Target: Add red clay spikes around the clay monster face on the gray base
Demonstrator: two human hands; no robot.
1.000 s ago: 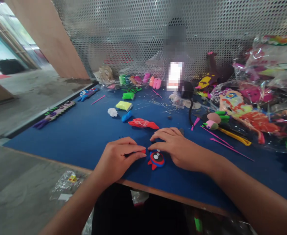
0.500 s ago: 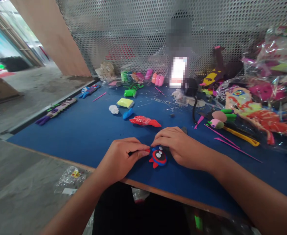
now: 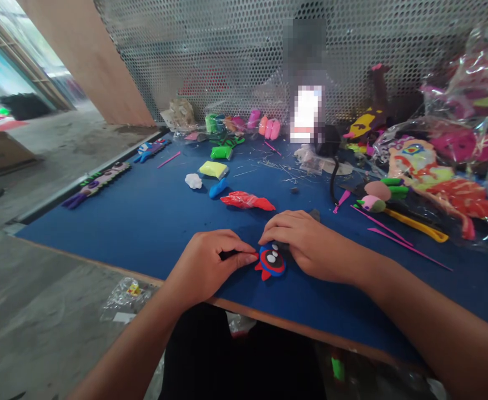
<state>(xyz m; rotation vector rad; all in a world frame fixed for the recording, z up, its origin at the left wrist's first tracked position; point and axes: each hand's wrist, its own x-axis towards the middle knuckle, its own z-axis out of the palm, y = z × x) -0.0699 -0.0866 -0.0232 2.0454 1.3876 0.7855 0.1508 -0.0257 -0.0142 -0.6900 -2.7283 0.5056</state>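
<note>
Between my two hands' fingertips, the clay figure [image 3: 272, 262] lies face up.
My left hand [image 3: 209, 263] pinches a red bit [image 3: 256, 255], now beside its edge, where a second ago a gap showed; my right hand [image 3: 306, 243] curves over its far side, grip unclear. Its red points [image 3: 265, 274] aim leftward and toward me; long axis partly hidden.

You were in what looked like a makeshift craft workshop: a blue bench [image 3: 122, 239] with a red-and-blue clay figure [image 3: 271, 260], a yellow clay packet [image 3: 213, 169] and pink modelling tools [image 3: 343, 199], a perforated metal panel [image 3: 227, 50] behind, bare grey floor [image 3: 31, 266] alongside.
</note>
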